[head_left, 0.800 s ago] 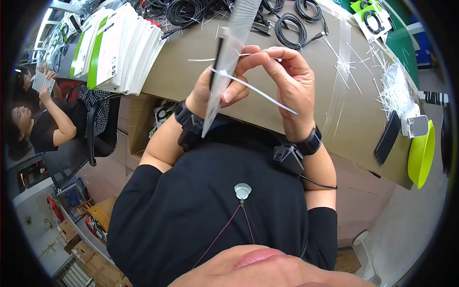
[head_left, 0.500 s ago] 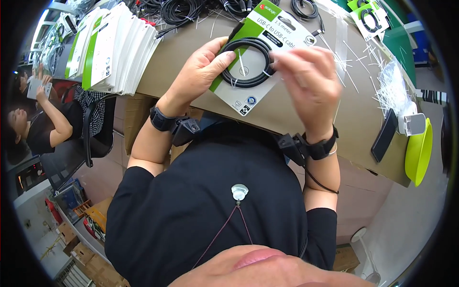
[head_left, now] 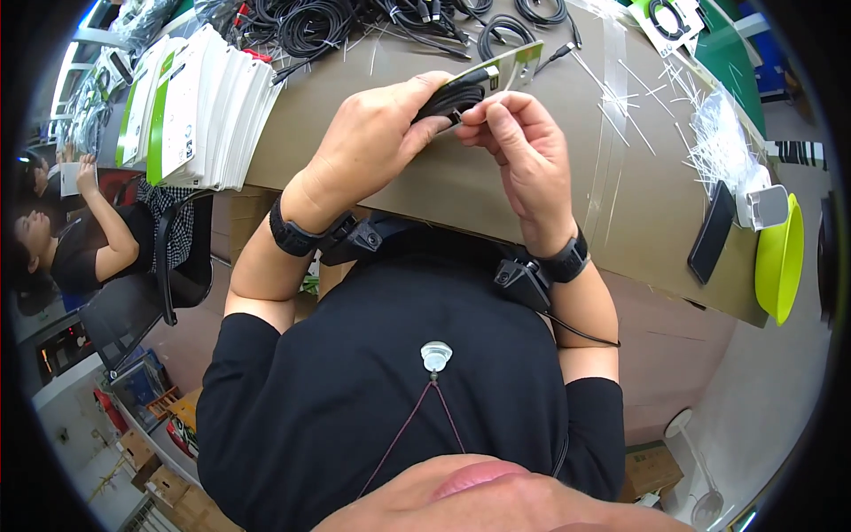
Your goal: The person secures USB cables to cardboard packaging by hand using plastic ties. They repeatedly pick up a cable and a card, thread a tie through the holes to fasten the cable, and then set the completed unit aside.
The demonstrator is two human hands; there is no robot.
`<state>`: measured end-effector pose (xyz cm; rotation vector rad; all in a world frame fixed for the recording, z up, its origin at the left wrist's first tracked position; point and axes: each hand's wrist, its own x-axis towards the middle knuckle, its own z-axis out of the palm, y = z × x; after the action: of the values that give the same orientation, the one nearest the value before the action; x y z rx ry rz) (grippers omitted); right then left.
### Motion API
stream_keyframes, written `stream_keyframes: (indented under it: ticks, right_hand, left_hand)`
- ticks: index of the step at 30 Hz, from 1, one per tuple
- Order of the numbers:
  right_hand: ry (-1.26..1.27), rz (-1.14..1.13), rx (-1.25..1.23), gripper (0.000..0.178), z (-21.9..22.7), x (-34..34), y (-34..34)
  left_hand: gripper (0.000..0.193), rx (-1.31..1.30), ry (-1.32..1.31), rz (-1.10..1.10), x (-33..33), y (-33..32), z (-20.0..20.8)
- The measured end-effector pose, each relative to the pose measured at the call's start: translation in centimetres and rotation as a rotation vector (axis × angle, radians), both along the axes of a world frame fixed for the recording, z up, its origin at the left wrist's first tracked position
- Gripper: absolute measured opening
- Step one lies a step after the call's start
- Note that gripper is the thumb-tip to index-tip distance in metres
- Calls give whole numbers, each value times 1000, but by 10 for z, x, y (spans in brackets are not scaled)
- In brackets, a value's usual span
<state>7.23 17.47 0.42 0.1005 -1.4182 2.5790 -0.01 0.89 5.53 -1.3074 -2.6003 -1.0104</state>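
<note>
Both hands meet just above the near edge of the table (head_left: 461, 191), which is covered in brown cardboard. My left hand (head_left: 372, 142) is curled around a coiled black cable (head_left: 448, 97) and the backing card (head_left: 496, 66) behind it, thumb on top and fingers wrapped underneath, so the card is seen almost edge-on with its green and white face tilted away from me. My right hand (head_left: 523, 146) is pressed up against the same bundle from the other side, with thumb and forefinger pinched on a thin white tie (head_left: 511, 78) that rises beside the card. I cannot tell whether the tie already passes through the card.

To the left on the table I see a stack of green and white cards (head_left: 191, 111) leaning in a row. At the far edge lies a tangle of loose black cables (head_left: 355, 22). To the right, more white ties (head_left: 718, 133) are scattered and heaped on the cardboard, near a dark phone (head_left: 711, 232), a small white box (head_left: 764, 206) and a lime green bowl (head_left: 780, 257) at the table's corner. Each wrist wears a black band with a small black unit on it. At the far left, two other people (head_left: 62, 230) sit well apart from me.
</note>
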Motion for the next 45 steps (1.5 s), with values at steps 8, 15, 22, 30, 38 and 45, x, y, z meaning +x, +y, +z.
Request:
stream_keyframes:
  ticks: [8, 15, 22, 30, 38, 45]
  right_hand:
    - [-127, -8, -179, 12, -10, 4, -5]
    - [-191, -5, -182, 7, -15, 8, -6]
    - [-142, 5, -112, 3, -16, 9, -5]
    - [-215, -20, -29, 5, -14, 10, -5]
    - [-211, -51, 17, 6, -12, 10, -5]
    - [-228, -64, 46, 6, -13, 11, -5]
  left_hand:
    - [25, 82, -326, 4, -8, 7, -8]
    - [24, 100, -366, 62, -5, 8, -12]
    - [23, 132, -344, 81, -1, 10, -12]
    - [21, 137, -300, 94, 5, 12, -12]
    - [24, 173, -303, 81, 10, 14, -12]
    - [27, 260, -300, 108, 15, 17, -15]
